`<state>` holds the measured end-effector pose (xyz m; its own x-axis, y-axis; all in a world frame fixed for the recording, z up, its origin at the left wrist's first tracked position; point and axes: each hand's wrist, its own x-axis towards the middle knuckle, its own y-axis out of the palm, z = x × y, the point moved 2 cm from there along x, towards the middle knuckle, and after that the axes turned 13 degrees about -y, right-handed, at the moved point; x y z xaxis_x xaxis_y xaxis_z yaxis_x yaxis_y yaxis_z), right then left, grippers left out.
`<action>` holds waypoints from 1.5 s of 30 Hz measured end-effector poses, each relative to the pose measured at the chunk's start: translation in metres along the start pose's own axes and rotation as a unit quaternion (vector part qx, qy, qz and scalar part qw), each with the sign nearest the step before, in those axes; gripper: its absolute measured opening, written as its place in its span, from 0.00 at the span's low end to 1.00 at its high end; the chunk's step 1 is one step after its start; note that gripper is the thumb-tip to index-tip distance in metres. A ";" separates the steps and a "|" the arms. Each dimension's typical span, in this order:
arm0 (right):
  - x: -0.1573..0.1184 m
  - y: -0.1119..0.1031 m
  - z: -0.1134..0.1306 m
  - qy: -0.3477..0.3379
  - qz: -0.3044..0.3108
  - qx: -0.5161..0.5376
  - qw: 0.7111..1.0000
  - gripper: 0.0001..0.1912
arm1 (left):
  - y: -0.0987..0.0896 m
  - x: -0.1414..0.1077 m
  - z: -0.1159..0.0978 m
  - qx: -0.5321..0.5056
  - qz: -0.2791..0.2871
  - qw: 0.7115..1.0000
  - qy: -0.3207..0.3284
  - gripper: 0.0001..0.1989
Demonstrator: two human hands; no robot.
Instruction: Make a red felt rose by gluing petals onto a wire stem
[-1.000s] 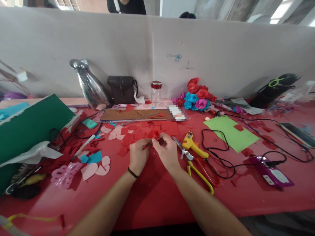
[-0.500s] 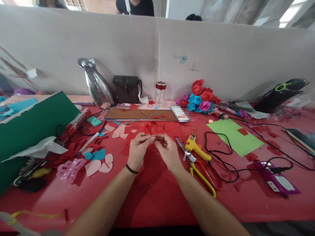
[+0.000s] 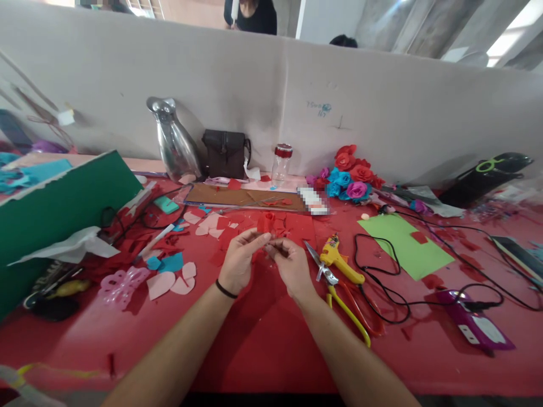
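Observation:
My left hand and my right hand meet above the red table, thumbs and fingertips pinched close together. What they hold is too small to make out; it may be a bit of red paper. Just beyond the fingertips lie red paper pieces. To the right of my right hand are a yellow glue gun and open scissors with yellow and red handles. Pink paper hearts and blue paper lie left of my left hand.
A steel jug, dark bag, glass jar and paper flowers stand along the partition. A green board is at left; a green sheet, cables and purple power strip are at right. People are beyond.
The view has shifted slightly, moving the background right and down. My fingertips have shifted a little against each other, and both hands remain together in the same place.

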<state>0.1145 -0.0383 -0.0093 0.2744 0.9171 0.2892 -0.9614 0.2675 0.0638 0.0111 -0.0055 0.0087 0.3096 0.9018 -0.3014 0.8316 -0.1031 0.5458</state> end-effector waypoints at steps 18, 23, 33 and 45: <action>-0.003 0.002 -0.002 -0.010 -0.001 -0.016 1.000 0.09 | -0.001 -0.001 -0.002 0.002 -0.046 0.997 0.055 0.11; -0.003 0.001 0.002 -0.017 -0.004 -0.040 0.999 0.09 | 0.001 -0.002 -0.004 0.000 -0.047 0.997 0.064 0.12; -0.003 -0.001 0.006 -0.024 -0.005 -0.063 0.998 0.11 | 0.001 -0.003 0.000 0.093 -0.067 0.987 0.113 0.12; -0.002 0.000 0.008 -0.018 0.005 -0.057 0.998 0.11 | 0.000 -0.006 0.000 0.089 -0.089 0.987 0.104 0.09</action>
<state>0.1134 -0.0426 -0.0028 0.2622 0.9092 0.3233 -0.9551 0.2925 -0.0478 0.0097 -0.0111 0.0106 0.0647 0.9771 -0.2028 0.9375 0.0101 0.3478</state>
